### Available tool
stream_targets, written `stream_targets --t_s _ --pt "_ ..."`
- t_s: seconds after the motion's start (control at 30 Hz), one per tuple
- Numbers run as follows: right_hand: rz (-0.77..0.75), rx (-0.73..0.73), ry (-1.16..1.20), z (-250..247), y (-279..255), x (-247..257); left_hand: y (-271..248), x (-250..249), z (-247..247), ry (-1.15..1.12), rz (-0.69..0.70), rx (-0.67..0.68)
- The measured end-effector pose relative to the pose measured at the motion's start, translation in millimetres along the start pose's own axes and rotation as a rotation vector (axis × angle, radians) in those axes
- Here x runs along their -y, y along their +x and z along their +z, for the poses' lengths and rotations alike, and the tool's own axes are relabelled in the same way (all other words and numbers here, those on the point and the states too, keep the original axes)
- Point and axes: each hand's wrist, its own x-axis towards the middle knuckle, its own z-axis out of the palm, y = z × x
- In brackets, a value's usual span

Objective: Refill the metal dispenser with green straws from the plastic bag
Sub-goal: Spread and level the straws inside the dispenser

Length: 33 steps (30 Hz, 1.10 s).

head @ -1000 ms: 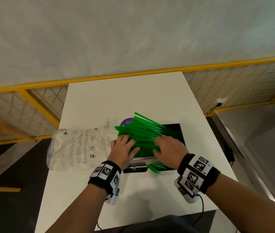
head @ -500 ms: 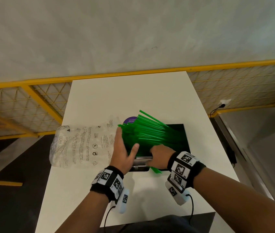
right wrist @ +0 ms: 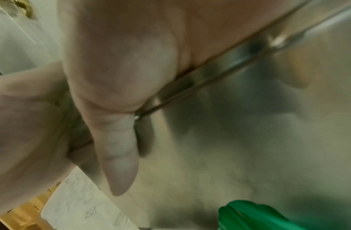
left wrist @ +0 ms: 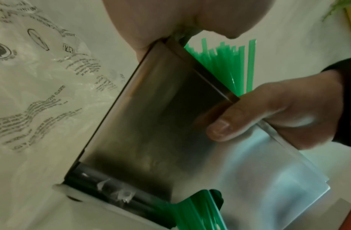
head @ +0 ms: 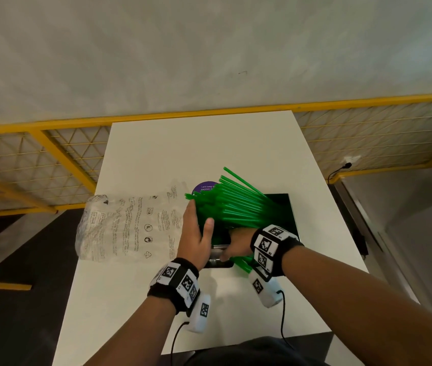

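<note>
Head view, left to right: a clear printed plastic bag (head: pixel 127 228) lies flat on the white table (head: pixel 209 143), just to the outside of the left hand (head: pixel 196 233). The left hand stands edge-on against the left end of the metal dispenser (head: pixel 220 253), its fingers extended along the cut ends of the green straws (head: pixel 238 207) and its thumb laid over the dispenser's top edge; the hand is flat rather than curled. The straws fan out of the open top beyond both hands, their near ends level with the left fingers, above the dark lid (head: pixel 288 215) that lies past the right hand. A purple round label (head: pixel 205 186) shows on the table just beyond the left fingertips. The right hand (head: pixel 237 247) grips the front edge of the dispenser just beside the left thumb. A few straws (head: pixel 243 262) protrude from the dispenser's lower slot, under the right wrist. Left wrist view: the bag (left wrist: pixel 42 87) fills the left side; the brushed steel front of the dispenser (left wrist: pixel 151 124) runs diagonally, with the left palm (left wrist: pixel 170 18) against its upper corner, straw ends (left wrist: pixel 229 62) rising behind it, and the right hand (left wrist: pixel 279 112) with its thumb pressed on the steel face, its fingers hidden behind the edge. Right wrist view: the right thumb (right wrist: pixel 119 155) lies on the steel panel (right wrist: pixel 229 140), blurred; green straws (right wrist: pixel 249 217) show at the lower edge.
</note>
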Motion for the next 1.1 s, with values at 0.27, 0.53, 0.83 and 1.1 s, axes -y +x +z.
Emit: stream_targets --t_s 0.27,0.53,0.83,1.1 --pt "0.008 0.076 0.021 -2 6 4 4 3 5 0.243 -0.016 0.017" --pt "0.025 0.092 0.01 -9 -5 3 3 4 6 0.252 -0.006 0.006" --pt "-0.005 -0.022 -0.029 -3 -2 2 3 4 4 0.181 0.007 -0.008" --pt "0.025 0.017 0.053 -5 -4 0 3 6 3 0.093 0.023 -0.054"
